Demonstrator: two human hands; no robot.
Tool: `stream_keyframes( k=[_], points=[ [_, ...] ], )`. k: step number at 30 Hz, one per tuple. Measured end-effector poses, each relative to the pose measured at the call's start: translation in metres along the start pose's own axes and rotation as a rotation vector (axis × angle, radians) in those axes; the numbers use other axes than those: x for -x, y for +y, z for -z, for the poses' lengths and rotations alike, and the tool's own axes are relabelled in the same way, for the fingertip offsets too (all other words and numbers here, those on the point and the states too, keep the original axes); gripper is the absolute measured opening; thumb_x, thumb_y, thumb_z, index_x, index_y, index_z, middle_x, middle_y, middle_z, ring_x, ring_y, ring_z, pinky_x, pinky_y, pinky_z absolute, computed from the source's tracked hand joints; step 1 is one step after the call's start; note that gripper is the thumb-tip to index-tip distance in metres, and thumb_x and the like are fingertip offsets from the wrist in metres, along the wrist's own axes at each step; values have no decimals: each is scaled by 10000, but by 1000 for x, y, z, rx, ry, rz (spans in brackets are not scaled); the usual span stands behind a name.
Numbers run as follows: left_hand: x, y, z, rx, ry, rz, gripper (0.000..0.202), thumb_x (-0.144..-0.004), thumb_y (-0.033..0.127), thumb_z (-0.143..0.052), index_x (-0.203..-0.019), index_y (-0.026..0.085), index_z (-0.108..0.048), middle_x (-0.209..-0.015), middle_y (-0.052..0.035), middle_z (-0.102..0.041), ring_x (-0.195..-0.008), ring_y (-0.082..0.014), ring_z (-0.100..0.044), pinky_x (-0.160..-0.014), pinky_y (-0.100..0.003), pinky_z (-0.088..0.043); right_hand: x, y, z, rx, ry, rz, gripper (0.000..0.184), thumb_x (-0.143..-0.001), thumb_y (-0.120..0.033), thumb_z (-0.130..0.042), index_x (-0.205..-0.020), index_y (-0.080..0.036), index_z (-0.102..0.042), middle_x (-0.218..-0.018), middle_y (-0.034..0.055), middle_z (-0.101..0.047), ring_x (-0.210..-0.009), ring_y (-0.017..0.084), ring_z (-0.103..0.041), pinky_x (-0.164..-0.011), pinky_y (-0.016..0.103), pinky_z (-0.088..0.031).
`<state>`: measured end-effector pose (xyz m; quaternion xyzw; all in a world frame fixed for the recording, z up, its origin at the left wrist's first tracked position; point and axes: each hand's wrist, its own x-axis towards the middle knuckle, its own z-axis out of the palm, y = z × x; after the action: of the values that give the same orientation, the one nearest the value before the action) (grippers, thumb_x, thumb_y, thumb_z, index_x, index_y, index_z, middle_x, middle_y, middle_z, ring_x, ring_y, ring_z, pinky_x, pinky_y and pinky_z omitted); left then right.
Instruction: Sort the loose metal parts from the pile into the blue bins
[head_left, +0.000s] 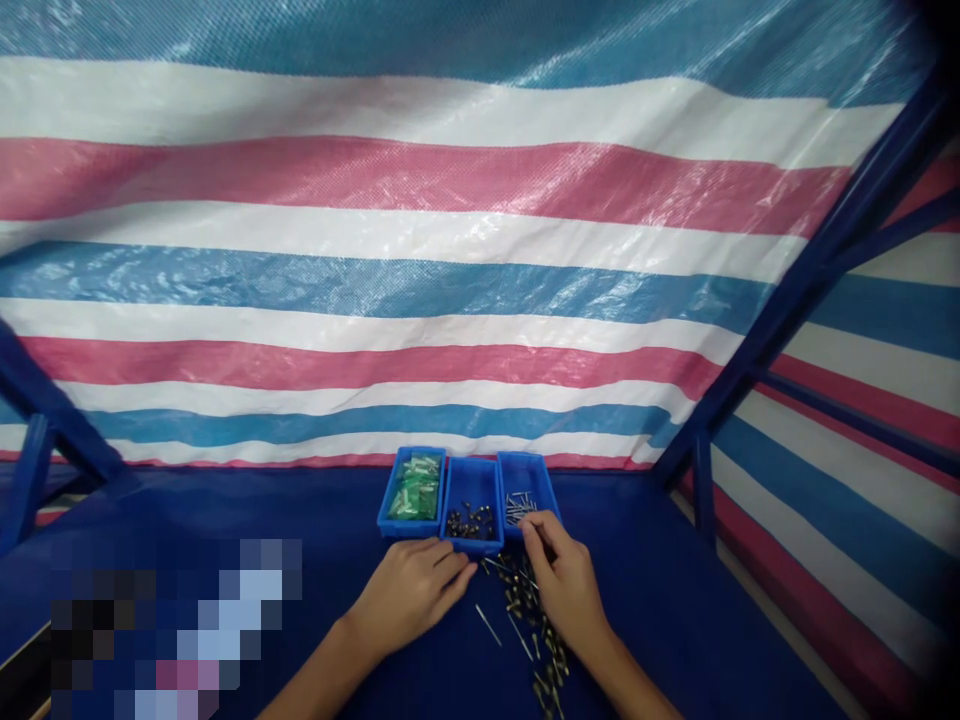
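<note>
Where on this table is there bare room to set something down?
Bare blue tabletop lies left of the green-filled bin, and right of the metal-pin bin and the loose pins. It's crowded in front of the bins, around the left hand and right hand.

Bottom-left patch [176, 625] — pixelated, unreadable

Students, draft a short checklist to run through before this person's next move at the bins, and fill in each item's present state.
Blue bins upright, side by side: ok.
Metal pins inside the right bin: ok.
Work surface free of loose pins: not ok.
Left hand empty: cannot tell.
Right hand holding a pin: cannot tell.
</note>
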<state>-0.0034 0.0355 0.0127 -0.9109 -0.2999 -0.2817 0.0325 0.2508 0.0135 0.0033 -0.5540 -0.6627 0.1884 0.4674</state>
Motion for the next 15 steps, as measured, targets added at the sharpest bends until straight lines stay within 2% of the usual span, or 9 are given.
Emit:
stream_keyframes(
  k=[3,5,9,15],
  points=[
    [3,-1,-6,-28,-75,32,250,-1129,292,-507,-1059,214,-734,-886,-25,-764,-746,-215,-760,-669,-311,-575,-1,1,1,8,1,-4,341,-1112,-463,-463,-1025,-227,-693,-731,-28,-647,-582,134,-571,-601,222,-422],
    [4,0,-11,-51,-72,63,299,-1142,285,-462,-1049,207,-735,-884,-33,-768,-739,-218,-769,-654,-306,-573,-1,0,1,8,10,-4,343,-1110,-465,-464,-1030,-224,-695,-741,-21,-659,-591,138,-581,-607,223,-429],
    [5,2,-19,-96,-67,97,412,-1159,266,-398,-918,192,-724,-788,-38,-737,-681,-226,-759,-607,-303,-549,-1,-3,2,9,19,2,363,-1109,-483,-463,-1017,-222,-698,-773,-6,-682,-616,145,-596,-621,225,-445],
    [4,5,-19,-124,-71,138,498,-1177,304,-344,-869,192,-719,-783,-52,-745,-680,-233,-764,-588,-302,-538,-1,-1,1,18,22,16,385,-1114,-491,-454,-1009,-218,-704,-735,-12,-664,-592,140,-575,-598,224,-448]
  ],
)
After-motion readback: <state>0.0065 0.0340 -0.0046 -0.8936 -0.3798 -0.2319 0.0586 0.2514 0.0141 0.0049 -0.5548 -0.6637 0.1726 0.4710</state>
